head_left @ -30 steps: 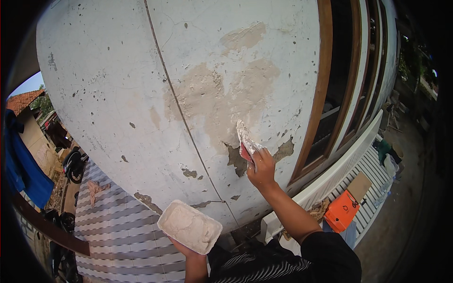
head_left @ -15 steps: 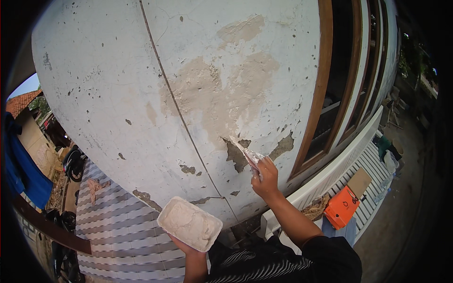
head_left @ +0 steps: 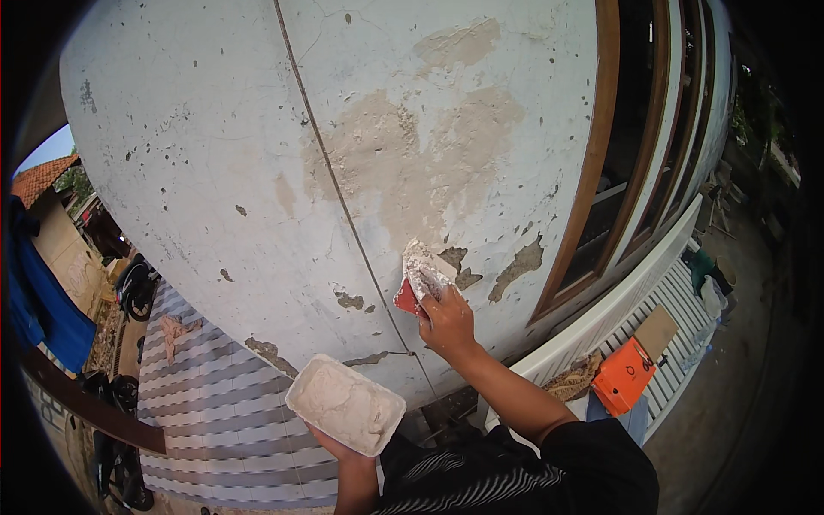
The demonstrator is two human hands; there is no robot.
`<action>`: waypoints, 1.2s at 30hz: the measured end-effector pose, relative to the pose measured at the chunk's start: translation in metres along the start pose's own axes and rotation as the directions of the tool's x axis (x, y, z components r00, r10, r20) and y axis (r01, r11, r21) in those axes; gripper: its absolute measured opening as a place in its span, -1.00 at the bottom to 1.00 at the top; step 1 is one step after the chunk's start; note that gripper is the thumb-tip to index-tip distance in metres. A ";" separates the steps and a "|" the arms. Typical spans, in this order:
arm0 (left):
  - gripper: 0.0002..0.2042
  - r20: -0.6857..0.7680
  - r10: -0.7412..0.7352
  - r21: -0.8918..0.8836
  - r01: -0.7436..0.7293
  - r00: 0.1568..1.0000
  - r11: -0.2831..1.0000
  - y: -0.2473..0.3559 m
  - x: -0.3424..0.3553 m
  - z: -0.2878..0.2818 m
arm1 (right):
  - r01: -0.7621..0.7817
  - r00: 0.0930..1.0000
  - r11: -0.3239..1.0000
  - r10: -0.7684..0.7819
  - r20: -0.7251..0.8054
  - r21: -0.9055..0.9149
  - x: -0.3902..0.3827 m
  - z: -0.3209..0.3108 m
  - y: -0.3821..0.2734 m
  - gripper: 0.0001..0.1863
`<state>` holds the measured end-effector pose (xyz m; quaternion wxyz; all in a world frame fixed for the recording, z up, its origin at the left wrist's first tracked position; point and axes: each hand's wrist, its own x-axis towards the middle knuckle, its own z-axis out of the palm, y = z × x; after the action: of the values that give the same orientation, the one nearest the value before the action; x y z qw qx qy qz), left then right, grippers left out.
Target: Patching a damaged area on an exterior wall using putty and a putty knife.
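My right hand [head_left: 448,324] grips a putty spreader [head_left: 410,299], red at one corner and thickly smeared with pale filler. Its blade lies against the white wall [head_left: 215,154], at the lower end of a broad beige filler patch [head_left: 378,146]. The spreader partly covers a bare grey chip [head_left: 468,276] in the paint. Lower left, my left hand [head_left: 342,446] supports a white rectangular tub [head_left: 326,426] from beneath, most of its fingers hidden. Beige putty [head_left: 343,399] fills the tub, its surface uneven.
Another bare patch [head_left: 518,268] lies right of the spreader, towards a brown wooden window frame [head_left: 592,197]. A thin dark line [head_left: 330,167] runs down the wall. A white slatted bench [head_left: 665,343] at right carries an orange bag [head_left: 625,378]. Striped tiles [head_left: 215,412] cover the floor at left.
My right hand has moved slightly left and down and turned the spreader, so its smeared face and red corner now show. The left hand keeps the tub almost still. The view has shifted slightly.
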<state>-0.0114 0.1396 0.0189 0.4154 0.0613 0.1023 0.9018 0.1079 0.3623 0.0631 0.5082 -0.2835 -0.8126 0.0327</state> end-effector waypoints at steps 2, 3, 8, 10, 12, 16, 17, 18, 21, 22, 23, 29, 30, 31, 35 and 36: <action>-0.31 0.003 -0.001 -0.015 0.001 1.000 1.000 0.001 0.001 -0.002 | -0.013 1.000 1.000 0.013 0.021 -0.006 0.000 0.002 -0.001 -0.69; -0.31 0.001 -0.003 -0.016 0.004 1.000 1.000 0.001 0.002 -0.003 | -0.012 1.000 1.000 0.012 0.023 0.004 0.000 0.002 -0.002 -0.69; -0.30 -0.002 -0.025 -0.015 0.025 1.000 1.000 -0.001 0.003 0.002 | -0.010 1.000 1.000 0.010 0.020 0.010 -0.003 0.000 -0.004 -0.71; -0.30 -0.008 -0.024 -0.005 0.024 1.000 1.000 -0.003 0.004 0.001 | 0.000 1.000 1.000 -0.001 0.030 0.018 -0.005 -0.002 -0.003 -0.72; -0.31 -0.013 -0.022 0.007 0.022 1.000 1.000 -0.005 0.005 0.000 | 0.001 1.000 1.000 -0.002 0.030 0.031 -0.008 -0.006 -0.003 -0.69; -0.31 0.000 -0.046 -0.040 0.046 0.999 0.998 -0.007 0.006 0.000 | 0.070 0.995 0.991 -0.078 0.070 0.110 -0.015 -0.024 -0.008 -0.64; -0.31 -0.006 -0.037 -0.058 0.037 0.999 0.998 -0.007 0.006 0.000 | 0.070 0.995 0.991 -0.078 0.068 0.112 -0.017 -0.027 -0.005 -0.64; -0.31 -0.006 -0.034 -0.056 0.033 0.999 0.998 -0.007 0.005 0.001 | 0.062 0.996 0.989 -0.071 0.059 0.137 -0.019 -0.030 -0.001 -0.66; -0.31 0.008 -0.017 -0.080 0.018 1.000 0.997 -0.006 0.003 0.000 | -0.127 0.988 0.888 0.151 -0.020 0.441 -0.015 -0.028 0.023 -0.72; -0.32 0.004 -0.018 -0.047 0.018 1.000 0.999 -0.005 0.004 -0.003 | -0.256 0.929 0.679 0.370 -0.020 0.688 -0.010 -0.027 0.033 -0.76; -0.32 0.000 -0.014 -0.013 0.014 1.000 1.000 -0.003 0.003 -0.005 | -0.257 0.930 0.676 0.368 -0.015 0.690 -0.002 -0.030 0.041 -0.76; -0.34 -0.012 0.011 -0.026 -0.011 1.000 1.000 -0.003 0.003 -0.004 | -0.557 0.778 0.317 0.524 0.347 0.768 0.024 -0.033 0.066 -0.75; -0.34 -0.013 0.015 -0.026 -0.015 1.000 1.000 -0.003 0.003 -0.004 | -0.613 0.748 0.335 0.539 0.388 0.716 0.030 -0.036 0.067 -0.79; -0.34 -0.004 0.019 -0.012 -0.019 1.000 1.000 -0.003 0.003 -0.004 | -0.665 0.714 0.352 0.558 0.423 0.658 0.035 -0.039 0.067 -0.83; -0.34 0.006 -0.003 0.002 0.003 1.000 1.000 -0.003 0.003 -0.001 | -0.414 0.853 0.547 0.511 0.102 0.727 0.044 -0.023 0.074 -0.70; -0.34 0.006 -0.005 0.003 0.005 1.000 1.000 -0.003 0.003 -0.001 | -0.415 0.853 0.548 0.512 0.101 0.727 0.044 -0.023 0.074 -0.70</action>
<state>-0.0111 0.1439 0.0174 0.4176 0.0645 0.1023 0.9005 0.1448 0.4409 0.0844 0.5993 -0.2643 -0.5941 0.4669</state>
